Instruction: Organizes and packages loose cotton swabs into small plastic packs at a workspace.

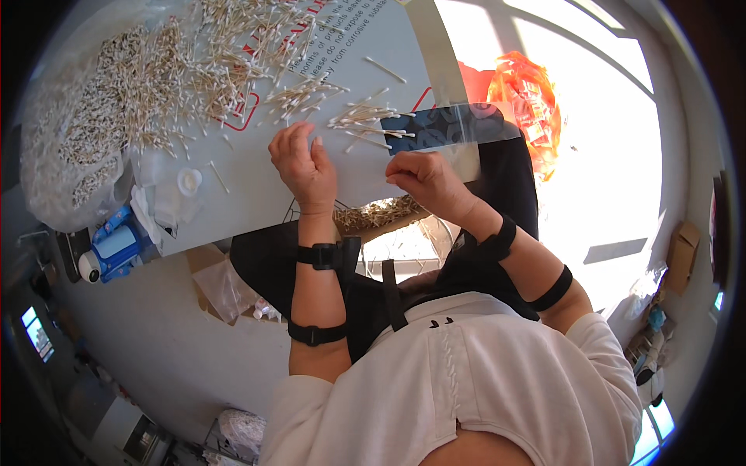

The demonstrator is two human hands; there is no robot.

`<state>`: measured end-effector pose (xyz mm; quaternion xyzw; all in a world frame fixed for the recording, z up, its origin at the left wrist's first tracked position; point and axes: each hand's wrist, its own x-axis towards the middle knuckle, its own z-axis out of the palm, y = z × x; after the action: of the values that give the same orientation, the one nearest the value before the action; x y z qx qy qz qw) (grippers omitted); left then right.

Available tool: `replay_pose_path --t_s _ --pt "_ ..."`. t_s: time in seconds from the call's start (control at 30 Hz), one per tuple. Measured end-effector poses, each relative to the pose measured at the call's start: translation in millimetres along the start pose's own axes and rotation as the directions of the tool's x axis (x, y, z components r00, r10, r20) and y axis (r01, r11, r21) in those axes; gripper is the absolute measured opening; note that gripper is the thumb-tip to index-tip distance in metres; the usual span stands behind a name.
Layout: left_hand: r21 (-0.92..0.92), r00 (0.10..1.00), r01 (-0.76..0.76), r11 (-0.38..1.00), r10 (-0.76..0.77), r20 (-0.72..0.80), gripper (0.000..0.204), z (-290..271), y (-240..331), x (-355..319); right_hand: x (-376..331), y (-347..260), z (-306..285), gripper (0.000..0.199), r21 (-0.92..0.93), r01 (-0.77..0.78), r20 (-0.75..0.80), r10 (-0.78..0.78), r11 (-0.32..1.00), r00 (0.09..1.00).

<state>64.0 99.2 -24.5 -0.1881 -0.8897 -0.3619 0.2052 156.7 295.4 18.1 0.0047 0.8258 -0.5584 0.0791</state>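
Observation:
Cotton swabs (pixel 361 118) lie in a small loose bunch on the pale tabletop (pixel 264 182), beside a larger scattered heap of swabs (pixel 175 78). My left hand (pixel 305 167) is just below the swabs, fingers curved and thumb apart, with nothing visible in it. My right hand (pixel 427 180) is closed, its fingertips pressed together; what they hold, if anything, is hidden. Directly above the right hand, a clear plastic bag with a dark pattern (pixel 443 128) lies over the table's right edge. I cannot tell whether the hand touches it.
At the far left a large clear bag (pixel 58 147) spills swabs onto the table. Near it are a white round lid (pixel 189 182) and a blue-and-white bottle (pixel 113 250). An orange bag (pixel 532 109) is beyond the right edge. A cardboard box (pixel 221 283) stands below the table.

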Motion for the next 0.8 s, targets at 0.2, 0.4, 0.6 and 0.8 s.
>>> replay_pose_path --t_s 0.2,0.4,0.6,0.8 --pt "-0.022 0.99 0.083 0.996 -0.08 0.114 0.029 2 8 4 -14 6 9 0.009 -0.212 0.065 -0.036 -0.074 0.975 0.997" --pt "-0.126 0.987 0.009 0.992 0.011 0.157 0.027 4 10 29 12 8 3 0.014 -0.284 0.034 -0.315 -0.127 0.958 0.941" --pt "-0.053 0.988 0.127 0.991 -0.121 0.096 0.031 -2 23 10 33 9 7 0.017 -0.458 0.125 -0.338 -0.302 0.88 0.891" --pt "0.066 0.991 0.121 0.99 -0.124 0.045 0.025 3 15 -10 26 9 17 0.015 -0.467 0.105 -0.331 -0.283 0.878 0.9"
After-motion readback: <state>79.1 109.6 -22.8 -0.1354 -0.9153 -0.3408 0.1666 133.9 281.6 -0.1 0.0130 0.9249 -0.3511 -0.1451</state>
